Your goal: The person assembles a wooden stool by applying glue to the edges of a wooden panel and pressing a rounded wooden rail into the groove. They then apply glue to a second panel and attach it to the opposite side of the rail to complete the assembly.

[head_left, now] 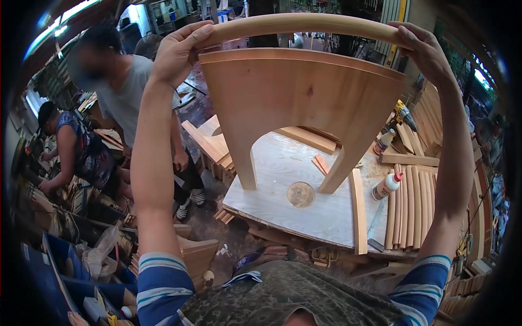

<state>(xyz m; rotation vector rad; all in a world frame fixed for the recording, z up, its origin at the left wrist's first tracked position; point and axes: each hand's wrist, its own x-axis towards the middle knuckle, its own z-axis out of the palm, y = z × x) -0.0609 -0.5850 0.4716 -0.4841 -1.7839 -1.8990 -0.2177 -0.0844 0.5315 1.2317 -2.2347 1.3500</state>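
A curved, rounded wooden rail (304, 24) is held up at both ends. My left hand (182, 51) is closed round its left end, thumb along the near side, and my right hand (421, 49) grips the right end. Just below the rail stands a wide wooden panel (293, 89) with an arched cutout between two legs. It is upright on the pale worktable (266, 209), its top edge carrying a thin strip (310, 56). In this view the rail runs above that edge, with a gap showing between them.
On the table's right lie a glue bottle (386, 186) with a red cap, another bottle (384, 141), a yellow drill (405, 115), a long wooden strip (359, 212) and several curved rails (410, 206). Two people (128, 81) work at the left, near blue bins (60, 266).
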